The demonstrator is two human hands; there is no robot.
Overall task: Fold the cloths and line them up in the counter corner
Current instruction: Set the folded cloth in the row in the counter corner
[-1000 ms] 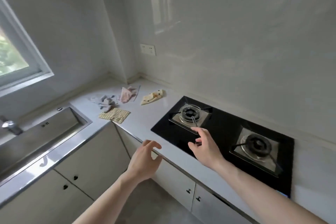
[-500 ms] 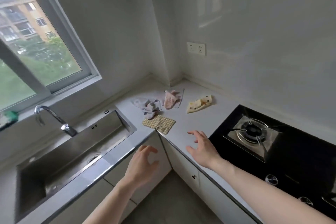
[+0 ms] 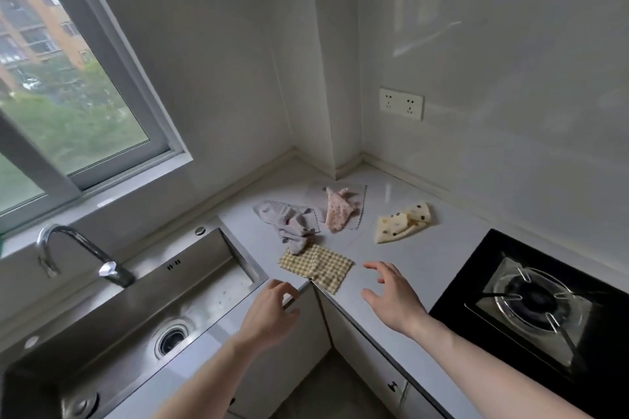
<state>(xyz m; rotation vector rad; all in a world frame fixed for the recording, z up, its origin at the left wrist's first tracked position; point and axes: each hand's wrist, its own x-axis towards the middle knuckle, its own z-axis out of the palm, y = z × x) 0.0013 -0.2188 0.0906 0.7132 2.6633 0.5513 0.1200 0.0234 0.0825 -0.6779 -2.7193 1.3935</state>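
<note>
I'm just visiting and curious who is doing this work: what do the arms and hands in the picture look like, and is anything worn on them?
They are a person's two bare arms, no machine parts. The left hand and right hand wear no gloves, and no rings, watch or bracelets show. Both forearms are uncovered right down to the picture's lower edge, so no sleeves are visible.

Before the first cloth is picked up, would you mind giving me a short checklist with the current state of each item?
1. Both hands free: ok. The left hand and right hand hold nothing, fingers relaxed.
2. Nearest cloth within reach: ok. The checked cloth lies just ahead of both hands at the counter edge.
3. Checked cloth clear of others: not ok. The grey cloth overlaps its far edge.
4. Cloths already folded: not ok. The pink cloth and yellow dotted cloth lie crumpled.
5. Burner off: cannot tell.
</note>
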